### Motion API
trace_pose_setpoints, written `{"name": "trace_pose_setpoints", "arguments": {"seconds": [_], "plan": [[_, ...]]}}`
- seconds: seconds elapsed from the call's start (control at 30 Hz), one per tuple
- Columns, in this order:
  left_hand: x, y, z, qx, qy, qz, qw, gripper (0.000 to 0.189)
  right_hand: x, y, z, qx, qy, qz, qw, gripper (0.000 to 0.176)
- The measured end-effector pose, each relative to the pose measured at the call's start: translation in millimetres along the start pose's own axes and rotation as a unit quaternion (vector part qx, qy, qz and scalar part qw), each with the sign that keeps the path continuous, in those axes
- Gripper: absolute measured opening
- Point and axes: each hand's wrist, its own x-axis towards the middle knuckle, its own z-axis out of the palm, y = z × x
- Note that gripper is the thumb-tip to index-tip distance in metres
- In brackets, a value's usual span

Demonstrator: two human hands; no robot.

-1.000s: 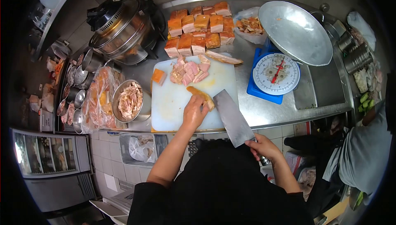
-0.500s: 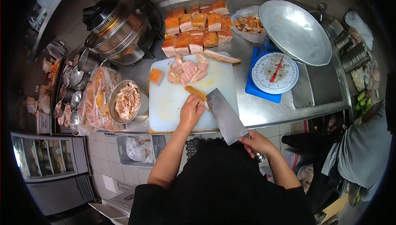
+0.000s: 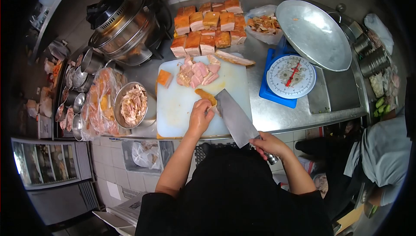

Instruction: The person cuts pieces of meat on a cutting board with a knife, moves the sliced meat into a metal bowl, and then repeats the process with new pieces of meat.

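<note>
My left hand (image 3: 200,117) has its fingers closed on a strip of pork belly (image 3: 205,95) with golden skin, down on the white cutting board (image 3: 172,117). In my right hand (image 3: 269,144) is the handle of a wide cleaver (image 3: 235,118). Its blade slants up over the board's front edge, the tip right beside the strip. Farther back on the board lies a heap of sliced pork (image 3: 197,73). A small cube of pork belly (image 3: 164,78) sits at its left, and a long flat piece of meat (image 3: 234,58) rests along the back edge.
Stacked pork belly blocks (image 3: 200,41) stand behind the board. A metal bowl of cut meat (image 3: 116,114) and a plastic bag of meat (image 3: 93,110) are at left. To the right stands a blue scale (image 3: 268,86) with a large metal pan (image 3: 314,32). Another person (image 3: 381,158) is at far right.
The view has shifted slightly. My left hand still grips the pork strip, and the cleaver's tip has moved slightly, staying close beside it.
</note>
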Motion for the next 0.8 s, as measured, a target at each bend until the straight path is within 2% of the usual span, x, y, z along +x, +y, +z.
{"name": "trace_pose_setpoints", "arguments": {"seconds": [0.2,0.27,0.3,0.37,0.5,0.67,0.8], "plan": [[1.3,-3.8,-7.2,-0.036,-0.005,0.001,0.999,0.019,4.9,12.1,-1.5,-0.017,-0.009,-0.013,1.0,0.041],[3.9,0.3,-15.1,-0.055,-0.042,-0.018,0.997,0.018,1.8,2.8,1.4,-0.087,0.01,-0.014,0.996,0.041],[4.7,-2.6,-16.0,-0.054,-0.042,-0.017,0.997,0.018,-1.8,-3.5,2.8,-0.087,0.01,-0.014,0.996,0.041],[4.9,-7.1,-14.7,-0.066,-0.045,-0.008,0.997,0.016,-11.6,-15.4,5.0,-0.184,0.039,-0.016,0.982,0.044],[3.5,-7.3,-14.2,-0.081,-0.046,-0.031,0.995,0.015,-18.1,-24.4,8.1,-0.238,0.037,-0.014,0.97,0.049],[2.5,-8.4,-14.8,-0.133,-0.032,-0.053,0.989,0.013,-18.2,-21.9,27.8,-0.331,0.091,-0.004,0.939,0.048],[1.4,-35.8,-10.5,-0.184,-0.034,-0.059,0.981,0.015,-17.6,-27.3,28.3,-0.369,0.092,-0.013,0.925,0.046]]}}
